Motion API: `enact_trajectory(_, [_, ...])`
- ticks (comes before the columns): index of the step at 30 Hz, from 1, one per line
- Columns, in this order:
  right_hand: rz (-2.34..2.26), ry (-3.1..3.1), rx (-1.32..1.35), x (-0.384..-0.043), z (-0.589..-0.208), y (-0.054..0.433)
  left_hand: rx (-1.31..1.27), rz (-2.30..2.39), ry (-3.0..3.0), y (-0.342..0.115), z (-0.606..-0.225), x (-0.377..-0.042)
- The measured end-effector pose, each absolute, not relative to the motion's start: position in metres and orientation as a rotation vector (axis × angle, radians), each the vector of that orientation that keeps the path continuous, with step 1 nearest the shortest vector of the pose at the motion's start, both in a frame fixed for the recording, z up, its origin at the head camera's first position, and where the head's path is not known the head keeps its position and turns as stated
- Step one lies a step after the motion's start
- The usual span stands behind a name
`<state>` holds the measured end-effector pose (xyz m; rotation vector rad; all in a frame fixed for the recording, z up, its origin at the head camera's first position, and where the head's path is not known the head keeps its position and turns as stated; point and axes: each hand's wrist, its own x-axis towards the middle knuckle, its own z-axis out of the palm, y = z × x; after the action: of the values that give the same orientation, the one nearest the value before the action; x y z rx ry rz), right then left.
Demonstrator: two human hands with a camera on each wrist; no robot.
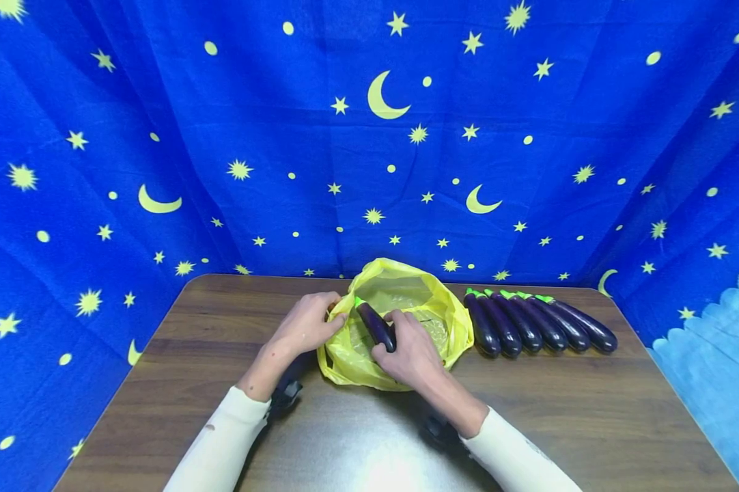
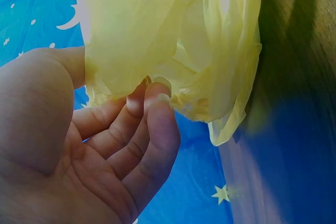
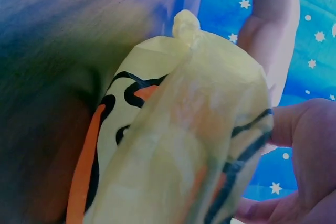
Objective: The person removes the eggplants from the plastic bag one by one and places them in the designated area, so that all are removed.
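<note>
A yellow plastic bag stands with its mouth open on the table. At its left rim my left hand pinches the plastic, thumb over the edge; in the left wrist view the curled fingers touch the bag's outer side. My right hand reaches into the mouth and grips an eggplant by its thick dark end, the green stem end pointing up and left. In the right wrist view the bag, with black and orange print, hides the eggplant and most of the right hand.
Several eggplants lie side by side on the table, just right of the bag, green stems toward the back. The brown wooden table ends at a blue curtain with stars and moons. Light blue fabric hangs at the right.
</note>
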<state>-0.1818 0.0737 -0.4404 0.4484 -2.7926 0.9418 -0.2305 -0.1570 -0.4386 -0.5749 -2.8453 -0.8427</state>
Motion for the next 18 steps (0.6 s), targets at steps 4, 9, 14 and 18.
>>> enact_trajectory(4, [0.914, -2.746, 0.456, -0.178, -0.438, 0.079, -0.580, -0.838, -2.849, -0.157, -0.438, -0.231])
enact_trajectory(9, [0.901, -2.688, 0.479, -0.171, -0.436, 0.084, -0.586, -0.832, -2.847, -0.156, -0.438, -0.231])
enact_trajectory(14, [0.892, -2.654, 0.486, -0.167, -0.436, 0.089, -0.590, -0.822, -2.850, -0.157, -0.438, -0.230])
enact_trajectory(18, [0.909, -2.639, 0.480, -0.164, -0.434, 0.094, -0.588, -0.826, -2.849, -0.157, -0.438, -0.229])
